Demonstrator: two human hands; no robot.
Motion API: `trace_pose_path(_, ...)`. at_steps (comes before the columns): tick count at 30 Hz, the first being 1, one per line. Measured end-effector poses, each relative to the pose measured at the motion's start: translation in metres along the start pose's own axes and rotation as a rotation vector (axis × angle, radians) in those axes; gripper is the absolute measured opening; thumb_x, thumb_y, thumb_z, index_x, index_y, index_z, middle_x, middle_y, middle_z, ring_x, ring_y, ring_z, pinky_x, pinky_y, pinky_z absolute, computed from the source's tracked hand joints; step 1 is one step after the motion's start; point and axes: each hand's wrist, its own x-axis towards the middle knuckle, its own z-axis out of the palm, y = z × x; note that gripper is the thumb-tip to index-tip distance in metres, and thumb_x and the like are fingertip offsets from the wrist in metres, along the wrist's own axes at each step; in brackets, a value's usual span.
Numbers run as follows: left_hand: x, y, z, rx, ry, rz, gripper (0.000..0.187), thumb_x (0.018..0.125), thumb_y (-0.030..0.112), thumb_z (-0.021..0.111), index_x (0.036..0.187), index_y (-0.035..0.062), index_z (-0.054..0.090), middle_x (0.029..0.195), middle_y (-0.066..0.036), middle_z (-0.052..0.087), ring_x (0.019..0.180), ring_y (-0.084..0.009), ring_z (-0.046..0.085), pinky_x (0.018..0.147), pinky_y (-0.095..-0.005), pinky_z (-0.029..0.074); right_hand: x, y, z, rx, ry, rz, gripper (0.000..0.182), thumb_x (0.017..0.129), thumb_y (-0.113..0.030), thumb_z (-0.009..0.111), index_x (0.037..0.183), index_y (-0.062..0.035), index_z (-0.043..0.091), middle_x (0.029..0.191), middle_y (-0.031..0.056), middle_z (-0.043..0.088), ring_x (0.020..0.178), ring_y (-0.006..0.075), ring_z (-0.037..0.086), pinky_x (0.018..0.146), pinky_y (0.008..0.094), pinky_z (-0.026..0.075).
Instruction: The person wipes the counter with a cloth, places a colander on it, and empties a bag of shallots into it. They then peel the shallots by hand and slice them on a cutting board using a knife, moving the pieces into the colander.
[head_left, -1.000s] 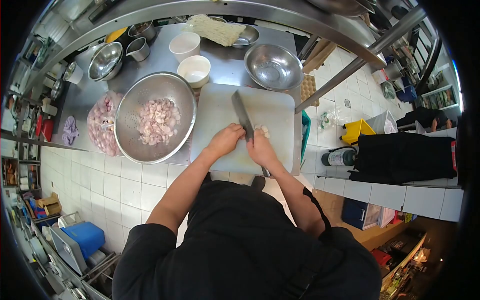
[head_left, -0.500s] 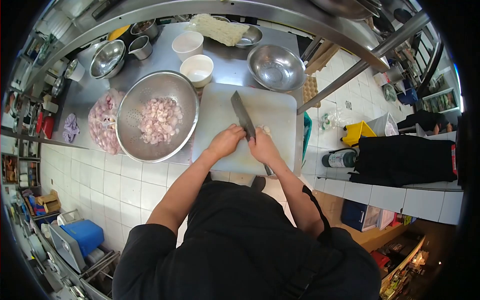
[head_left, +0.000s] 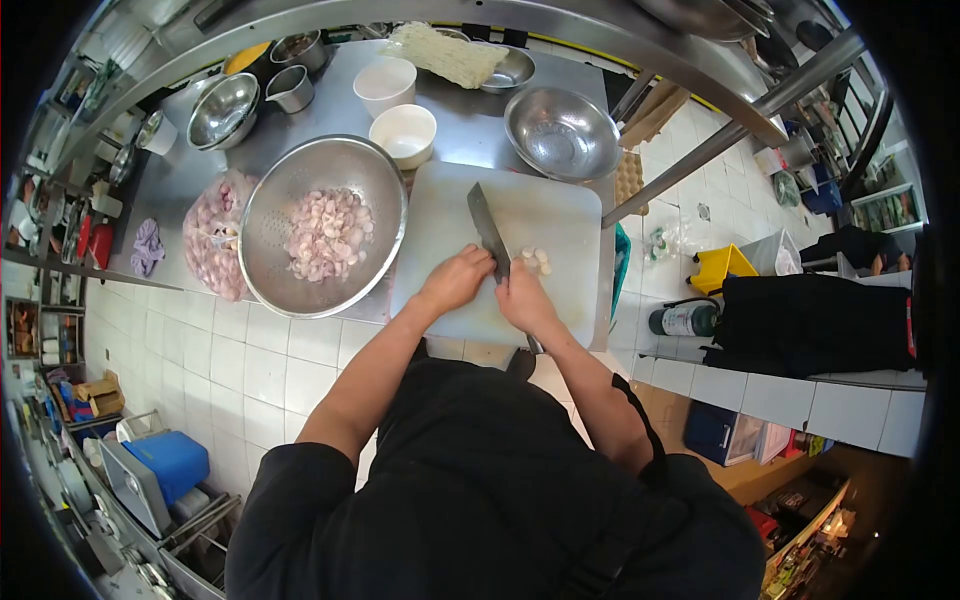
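Observation:
A white cutting board (head_left: 440, 215) lies on the steel table in front of me. My right hand (head_left: 524, 297) is closed round a large cleaver-like knife (head_left: 484, 222), whose dark blade points away from me over the board. Left of the blade, my left hand (head_left: 458, 278) has its fingers drawn together close to the blade; anything between them is too small to make out. Several pale sliced pieces (head_left: 537, 261) lie just right of the knife. A perforated steel colander (head_left: 268, 240) with many pinkish-white pieces (head_left: 328, 233) stands left of the board.
Left of the colander sits a clear bag of pinkish pieces (head_left: 212, 235). Two white tubs (head_left: 403, 136) and a steel bowl (head_left: 562, 135) stand behind the board. Pale noodle-like material (head_left: 447, 55) lies at the back. A metal post (head_left: 690, 170) slants at the right.
The view has shifted slightly, moving the table items a little to the right. More of the pale pieces beside the knife show now. Both hands keep nearly the same pose.

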Motion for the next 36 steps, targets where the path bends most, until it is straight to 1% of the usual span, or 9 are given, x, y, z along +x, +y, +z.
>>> trace_pose_path(2, 0.004, -0.001, -0.002, 0.026, 0.006, 0.019, 0.015, 0.081, 0.003, 0.059, 0.094, 0.0016, 0.067, 0.095, -0.009, 0.062, 0.096, -0.0284, 0.057, 0.082, -0.039, 0.051, 0.001, -0.006, -0.005, 0.021, -0.046, 0.035, 0.026, 0.09, -0.009, 0.053, 0.107, 0.0087, 0.047, 0.092, 0.0353, 0.062, 0.09, 0.0502, 0.062, 0.078, 0.0553, 0.049)
trace_pose_path(4, 0.003, 0.0, -0.002, -0.016, 0.037, 0.021, 0.017, 0.076, -0.002, 0.063, 0.092, 0.0023, 0.065, 0.092, -0.009, 0.062, 0.094, -0.0295, 0.058, 0.082, -0.0389, 0.051, 0.0, -0.008, -0.007, -0.027, 0.038, -0.004, 0.025, 0.089, -0.009, 0.053, 0.107, 0.0086, 0.048, 0.09, 0.035, 0.063, 0.088, 0.0501, 0.063, 0.079, 0.0552, 0.049)
trace_pose_path(11, -0.001, 0.0, -0.003, -0.013, 0.021, 0.026, 0.018, 0.079, 0.001, 0.061, 0.096, 0.0021, 0.067, 0.096, -0.008, 0.063, 0.095, -0.0285, 0.058, 0.081, -0.0389, 0.052, -0.002, -0.01, -0.007, 0.043, -0.01, 0.003, 0.025, 0.09, -0.009, 0.053, 0.107, 0.0085, 0.048, 0.09, 0.0354, 0.062, 0.088, 0.0499, 0.063, 0.078, 0.0546, 0.049)
trace_pose_path(20, -0.001, 0.0, -0.004, -0.034, 0.017, 0.012, 0.018, 0.078, 0.0, 0.062, 0.095, 0.0021, 0.066, 0.096, -0.008, 0.063, 0.094, -0.0292, 0.058, 0.081, -0.0393, 0.052, 0.005, -0.001, 0.0, 0.039, -0.091, 0.038, 0.027, 0.091, -0.011, 0.053, 0.109, 0.0083, 0.046, 0.091, 0.0362, 0.06, 0.09, 0.0519, 0.06, 0.079, 0.056, 0.046)
trace_pose_path(23, -0.006, 0.001, -0.005, -0.045, 0.045, 0.014, 0.018, 0.077, 0.0, 0.062, 0.095, 0.0023, 0.065, 0.095, -0.008, 0.062, 0.094, -0.0295, 0.058, 0.08, -0.0394, 0.053, 0.0, -0.002, 0.005, 0.047, -0.005, -0.01, 0.028, 0.091, -0.01, 0.053, 0.11, 0.0078, 0.046, 0.093, 0.0368, 0.059, 0.091, 0.0522, 0.06, 0.081, 0.0559, 0.046)
trace_pose_path(25, -0.003, 0.0, -0.007, -0.02, 0.04, 0.013, 0.019, 0.077, -0.001, 0.062, 0.095, 0.0025, 0.065, 0.095, -0.009, 0.062, 0.094, -0.0297, 0.058, 0.079, -0.0392, 0.053, 0.006, -0.002, -0.002, 0.074, -0.093, 0.034, 0.027, 0.091, -0.011, 0.052, 0.111, 0.0072, 0.046, 0.094, 0.0364, 0.06, 0.091, 0.052, 0.06, 0.081, 0.0559, 0.046)
trace_pose_path(31, -0.005, -0.001, -0.002, -0.038, 0.068, 0.012, 0.018, 0.074, -0.002, 0.063, 0.092, 0.0021, 0.064, 0.094, -0.01, 0.061, 0.094, -0.0309, 0.058, 0.081, -0.0392, 0.051, 0.007, -0.012, -0.009, 0.059, -0.121, 0.084, 0.025, 0.091, -0.011, 0.052, 0.108, 0.0064, 0.046, 0.093, 0.035, 0.061, 0.091, 0.0509, 0.061, 0.08, 0.0546, 0.047)
trace_pose_path(34, -0.007, 0.002, -0.005, 0.019, 0.1, 0.027, 0.018, 0.073, -0.001, 0.064, 0.091, 0.0025, 0.064, 0.094, -0.01, 0.062, 0.093, -0.0313, 0.059, 0.08, -0.0387, 0.052, 0.005, 0.007, 0.018, 0.018, 0.008, -0.047, 0.027, 0.092, -0.012, 0.05, 0.111, 0.0073, 0.045, 0.091, 0.0336, 0.063, 0.091, 0.0496, 0.062, 0.08, 0.0556, 0.048)
trace_pose_path(36, -0.01, 0.017, -0.02, 0.054, 0.106, 0.007, 0.018, 0.073, -0.001, 0.064, 0.091, 0.0027, 0.064, 0.094, -0.01, 0.062, 0.093, -0.0316, 0.059, 0.08, -0.0388, 0.052, 0.012, 0.008, 0.005, -0.012, -0.043, -0.05, 0.028, 0.092, -0.012, 0.05, 0.111, 0.0072, 0.045, 0.09, 0.0332, 0.063, 0.089, 0.0496, 0.063, 0.079, 0.056, 0.048)
